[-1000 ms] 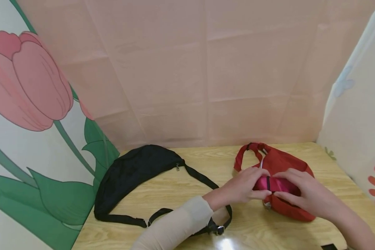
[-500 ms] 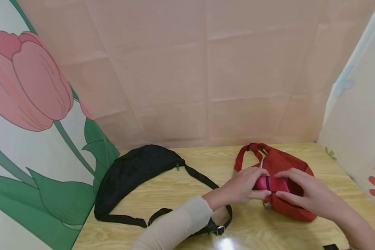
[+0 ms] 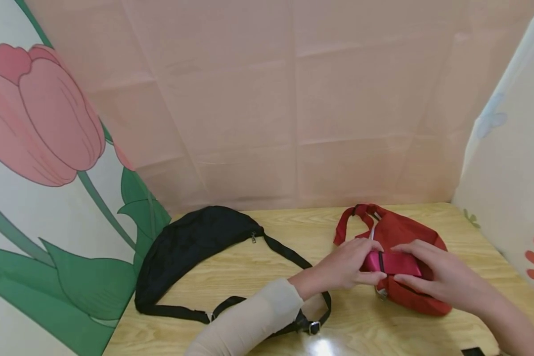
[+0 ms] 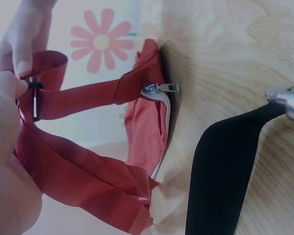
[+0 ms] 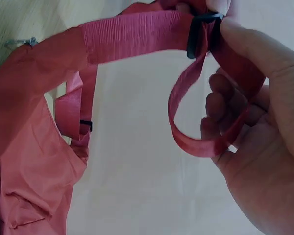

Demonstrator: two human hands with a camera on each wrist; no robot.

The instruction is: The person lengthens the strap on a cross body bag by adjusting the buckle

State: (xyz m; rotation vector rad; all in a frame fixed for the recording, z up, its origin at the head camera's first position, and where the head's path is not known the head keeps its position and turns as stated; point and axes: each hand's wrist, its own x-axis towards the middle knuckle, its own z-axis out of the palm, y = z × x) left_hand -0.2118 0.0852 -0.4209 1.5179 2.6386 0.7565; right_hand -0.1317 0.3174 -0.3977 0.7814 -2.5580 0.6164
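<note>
A red sling bag lies on the right of the table, its webbing strap raised between my hands. My left hand pinches the strap beside a black slider buckle, thumb close to the buckle in the left wrist view. My right hand holds the strap on the buckle's other side. In the right wrist view, the strap hangs in a loop below the buckle, over the right hand's curled fingers. A metal zipper pull shows on the bag's edge.
A black waist bag lies at the left of the wooden table. Its black strap runs toward the middle, passing under the left forearm. A pink backdrop rises behind. A small black item shows at the bottom right.
My right hand has shifted slightly right, its fingertips farther from the buckle. The strap between my hands now lies flatter and shows more plainly. My left hand stays nearly still.
</note>
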